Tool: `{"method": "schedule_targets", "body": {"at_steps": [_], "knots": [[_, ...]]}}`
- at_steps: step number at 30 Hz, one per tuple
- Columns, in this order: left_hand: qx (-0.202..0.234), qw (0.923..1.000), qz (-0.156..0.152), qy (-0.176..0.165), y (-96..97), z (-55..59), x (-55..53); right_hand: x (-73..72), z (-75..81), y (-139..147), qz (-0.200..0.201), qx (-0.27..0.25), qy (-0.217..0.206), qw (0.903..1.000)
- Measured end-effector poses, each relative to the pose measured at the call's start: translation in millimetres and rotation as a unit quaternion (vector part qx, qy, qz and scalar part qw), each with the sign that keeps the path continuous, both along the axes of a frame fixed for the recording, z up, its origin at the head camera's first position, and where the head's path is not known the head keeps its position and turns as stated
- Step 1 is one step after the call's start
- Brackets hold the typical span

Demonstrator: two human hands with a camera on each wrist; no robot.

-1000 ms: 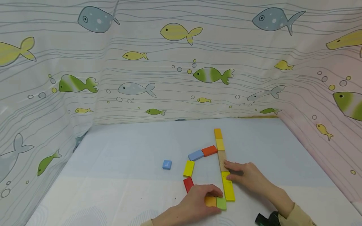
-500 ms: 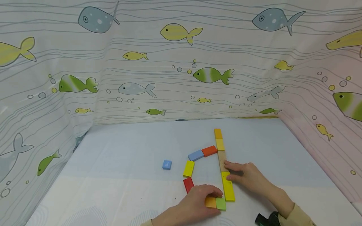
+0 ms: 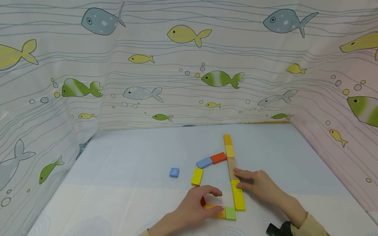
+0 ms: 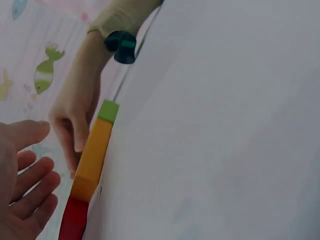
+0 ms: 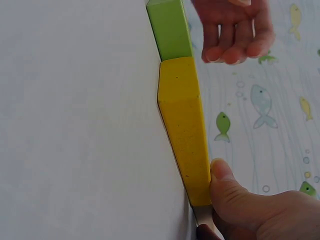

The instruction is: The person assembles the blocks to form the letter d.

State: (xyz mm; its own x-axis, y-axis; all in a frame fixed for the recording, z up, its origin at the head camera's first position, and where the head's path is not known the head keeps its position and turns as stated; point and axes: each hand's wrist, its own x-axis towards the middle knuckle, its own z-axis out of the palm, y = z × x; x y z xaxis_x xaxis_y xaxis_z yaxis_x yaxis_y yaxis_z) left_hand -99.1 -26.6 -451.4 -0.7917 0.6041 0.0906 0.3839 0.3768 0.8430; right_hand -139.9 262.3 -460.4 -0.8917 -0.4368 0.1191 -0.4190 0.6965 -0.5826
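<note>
Several flat toy blocks form a loop with a straight column on the right. In the head view my left hand (image 3: 198,205) hovers over the lower left of the loop, its fingers loosely curved above the orange block (image 3: 220,214). Part of the red block (image 3: 202,201) is hidden beneath that hand. A light green block (image 3: 230,213) joins the orange one to the long yellow block (image 3: 238,195). At the column's right side, my right hand (image 3: 262,185) touches the yellow block with its thumb (image 5: 223,172) and the plain wooden block (image 3: 231,166) with a fingertip.
A lone blue block (image 3: 174,172) with a white mark lies left of the loop. Across the loop's upper left run a yellow block (image 3: 197,176), a blue block (image 3: 204,162) and an orange-red block (image 3: 219,158). Fish-patterned cloth (image 3: 177,72) hangs behind the table.
My left hand has moved left and slightly back, away from the green block, uncovering more of the orange block and covering more of the red one. My right hand stays put.
</note>
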Motion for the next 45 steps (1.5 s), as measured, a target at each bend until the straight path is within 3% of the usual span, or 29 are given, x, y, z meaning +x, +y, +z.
{"method": "schedule_targets", "body": {"at_steps": [7, 13, 18, 21, 25, 36, 45], "knots": [[0.000, 0.9931, 0.110, 0.039, -35.9, -0.6, -15.7, -0.1, -0.4, -1, 0.000, -0.003, -0.002, 1.0000], [-0.004, 0.9780, 0.196, 0.071, -74.8, -0.9, -32.7, 0.1, -0.2, -1, -0.003, -0.002, -0.006, 1.0000], [-0.016, 0.9654, 0.248, 0.080, -103.8, -4.1, -44.3, 0.3, 0.0, -1, -0.002, -0.003, -0.007, 1.0000], [-0.031, 0.9632, 0.259, 0.066, -116.1, -9.1, -48.5, 0.7, 0.7, -1, -0.001, -0.002, -0.006, 1.0000], [-0.041, 0.9663, 0.249, 0.049, -121.8, -13.4, -51.0, 1.2, 2.1, -2, -0.004, 0.001, -0.005, 1.0000], [-0.043, 0.9684, 0.239, 0.057, -121.3, -16.4, -55.2, 0.3, 0.4, -1, -0.003, -0.005, -0.008, 0.9999], [-0.046, 0.9691, 0.239, 0.040, -119.3, -13.4, -59.0, 0.5, 0.8, -1, -0.006, -0.003, -0.012, 0.9999]]}}
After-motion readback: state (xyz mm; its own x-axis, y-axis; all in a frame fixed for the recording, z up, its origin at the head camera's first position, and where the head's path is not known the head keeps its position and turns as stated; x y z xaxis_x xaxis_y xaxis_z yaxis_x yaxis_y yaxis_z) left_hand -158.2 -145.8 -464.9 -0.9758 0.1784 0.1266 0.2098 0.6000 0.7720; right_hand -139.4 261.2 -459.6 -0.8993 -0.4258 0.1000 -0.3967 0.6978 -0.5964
